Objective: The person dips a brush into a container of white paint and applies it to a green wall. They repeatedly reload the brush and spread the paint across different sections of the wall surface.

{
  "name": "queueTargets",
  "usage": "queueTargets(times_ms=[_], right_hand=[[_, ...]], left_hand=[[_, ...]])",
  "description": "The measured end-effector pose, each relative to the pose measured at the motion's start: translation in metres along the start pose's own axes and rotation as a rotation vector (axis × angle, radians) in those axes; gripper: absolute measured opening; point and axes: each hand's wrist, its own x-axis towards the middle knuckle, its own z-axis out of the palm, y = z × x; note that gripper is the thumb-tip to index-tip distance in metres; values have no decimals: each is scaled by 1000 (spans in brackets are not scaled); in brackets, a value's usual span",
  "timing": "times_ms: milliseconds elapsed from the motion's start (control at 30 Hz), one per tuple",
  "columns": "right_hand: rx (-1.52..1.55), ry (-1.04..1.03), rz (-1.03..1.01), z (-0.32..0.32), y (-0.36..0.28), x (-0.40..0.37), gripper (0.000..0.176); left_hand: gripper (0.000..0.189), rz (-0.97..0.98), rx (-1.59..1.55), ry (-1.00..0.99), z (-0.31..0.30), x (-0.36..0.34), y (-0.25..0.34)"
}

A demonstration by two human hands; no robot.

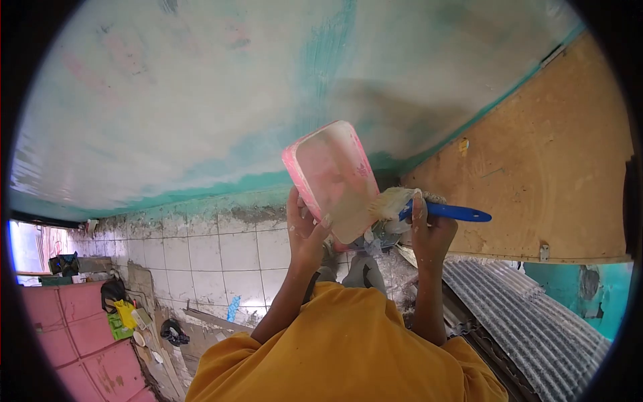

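Observation:
My left hand (305,233) is closed on the near left side of a pink plastic tub (293,167), tilted so that its inside faces me. A thin layer of pale, milky paint or wash (338,194) coats the inside. In my right hand (430,234) is a paintbrush with a blue handle (461,213), gripped near its head. The brush's pale, paint-clogged bristles (390,203) are right at the tub's lower right rim. Whitish smears mark my fingers.
Ahead stands a wall (201,87) patchily coated white over turquoise. A brown board (536,154) rises at the right, above corrugated sheets (536,308). White floor tiles (207,254) lie below; pink tiled surface (87,335) and assorted clutter are at left.

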Motion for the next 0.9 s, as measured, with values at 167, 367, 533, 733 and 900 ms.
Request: queueTargets(times_ms=[167, 367, 533, 733, 900], right_hand=[[215, 126, 221, -3, 5, 7, 27], [244, 87, 236, -15, 17, 1, 24], [531, 166, 287, -5, 10, -13, 19], [1049, 203, 446, 3, 9, -19, 18], [1264, 192, 520, 1, 11, -26, 18]], left_hand=[[89, -45, 27, 2, -9, -7, -1], [86, -73, 33, 15, -3, -7, 4], [84, -120, 46, 21, -2, -5, 7], [84, -110, 22, -1, 6, -9, 18], [83, -38, 0, -55, 11, -12, 26]])
